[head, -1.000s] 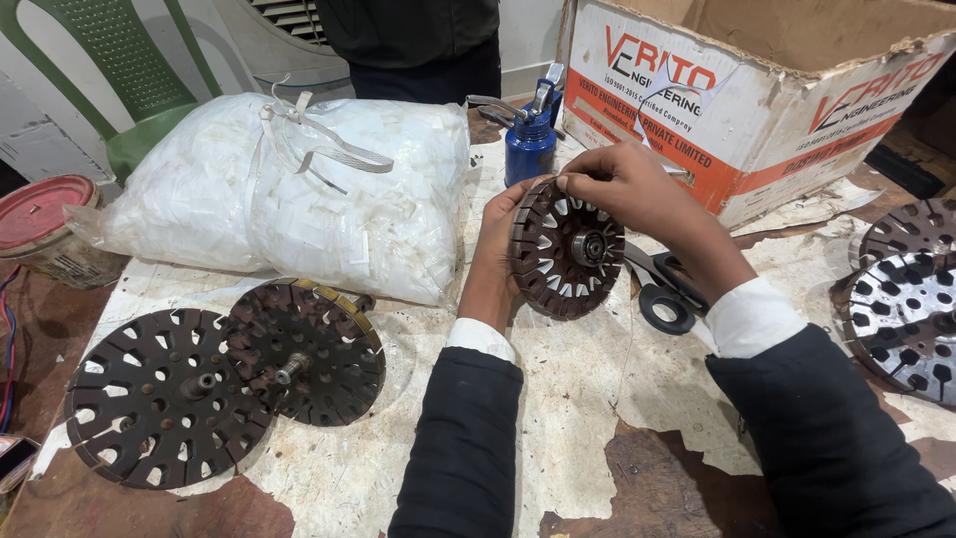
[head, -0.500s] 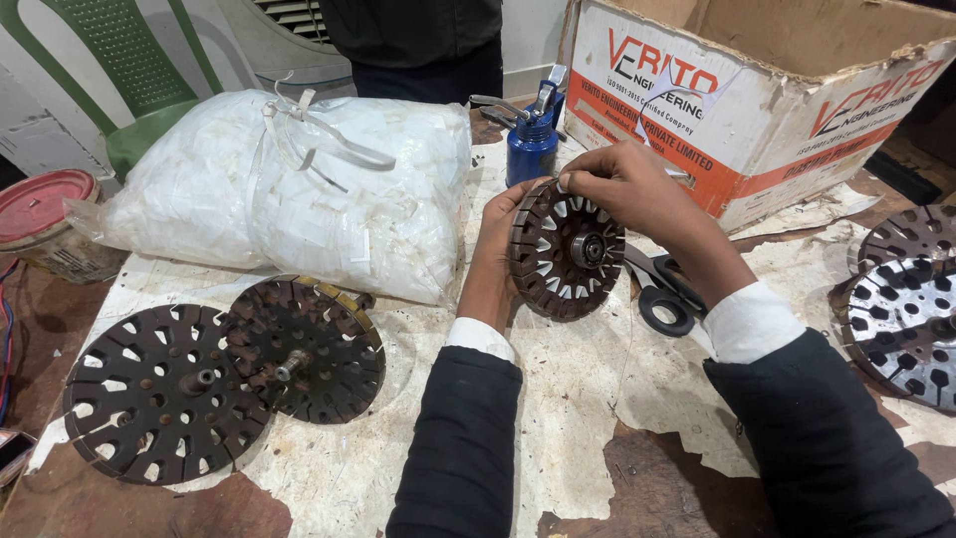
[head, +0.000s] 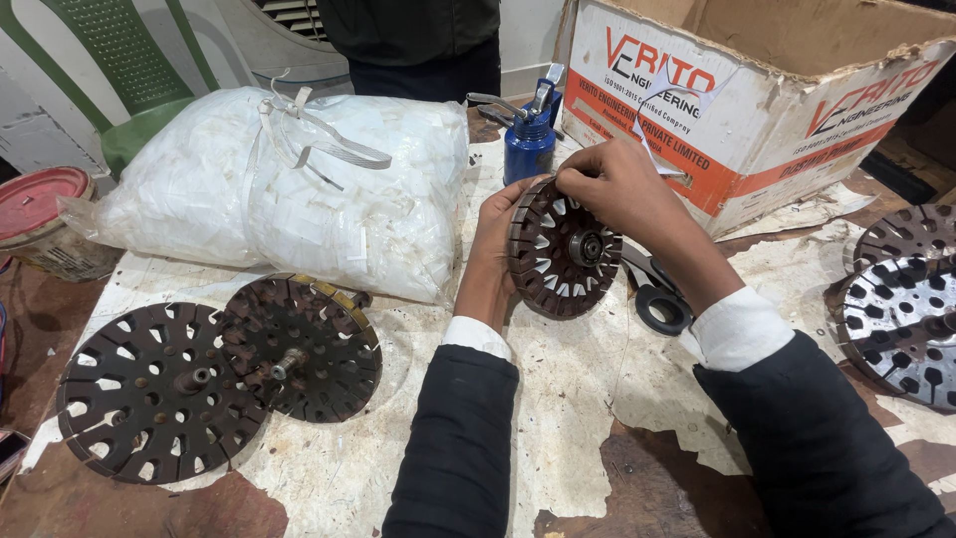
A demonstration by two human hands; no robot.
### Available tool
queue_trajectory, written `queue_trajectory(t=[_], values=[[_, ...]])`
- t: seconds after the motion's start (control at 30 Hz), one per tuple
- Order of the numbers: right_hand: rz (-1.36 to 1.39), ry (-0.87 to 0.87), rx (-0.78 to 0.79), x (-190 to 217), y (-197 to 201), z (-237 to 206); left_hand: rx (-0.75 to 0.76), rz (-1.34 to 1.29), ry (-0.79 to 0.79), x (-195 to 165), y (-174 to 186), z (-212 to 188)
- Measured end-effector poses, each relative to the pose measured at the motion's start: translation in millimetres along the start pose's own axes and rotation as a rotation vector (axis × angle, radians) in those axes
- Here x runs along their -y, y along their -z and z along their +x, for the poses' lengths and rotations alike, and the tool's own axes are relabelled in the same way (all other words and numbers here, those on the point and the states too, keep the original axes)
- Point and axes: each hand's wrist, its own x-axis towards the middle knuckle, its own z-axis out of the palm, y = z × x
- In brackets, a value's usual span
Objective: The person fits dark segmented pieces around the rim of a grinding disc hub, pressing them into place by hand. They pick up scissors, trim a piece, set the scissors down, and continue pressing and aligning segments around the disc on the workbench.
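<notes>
Left hand (head: 490,261) clamped on the 9 o'clock edge of a dark brown slotted round metal stator disc (head: 560,249), held tilted upright above the paper-covered table (head: 558,399), centre of view. Right hand (head: 625,189) fingers pinched together at the disc's 12 o'clock rim. Black-handled scissors (head: 657,299) lie at 4 o'clock of disc, blue oil can (head: 528,139) at 12 o'clock.

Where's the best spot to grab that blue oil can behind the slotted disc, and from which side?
Take the blue oil can by its round body, coming from its left. It stands upright; the cardboard box crowds its right, and the lever and spout on top make a poor grip. That is a judgement.
</notes>
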Motion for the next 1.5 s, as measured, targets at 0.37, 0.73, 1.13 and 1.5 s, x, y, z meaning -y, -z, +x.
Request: queue_trajectory(t=[0.37, 0.73, 1.13, 1.5], values=[[0.300, -0.078, 0.167, -25, 12, 3, 0.010, 0.139, -0.013, -6, -10, -7], [0.233, -0.063, 0.226, -13, 17, -2, 0.057, 0.096, -0.010, -4, 0, -7], [0.220, -0.109, 0.319, -16, 27, -3, 0.050, 0.109, 0.037, -12, -7, -11], [-0.041, -0.442, 0.406, -71, 11, 2, 0.035, 0.167, -0.032, -5, 7, 4]])
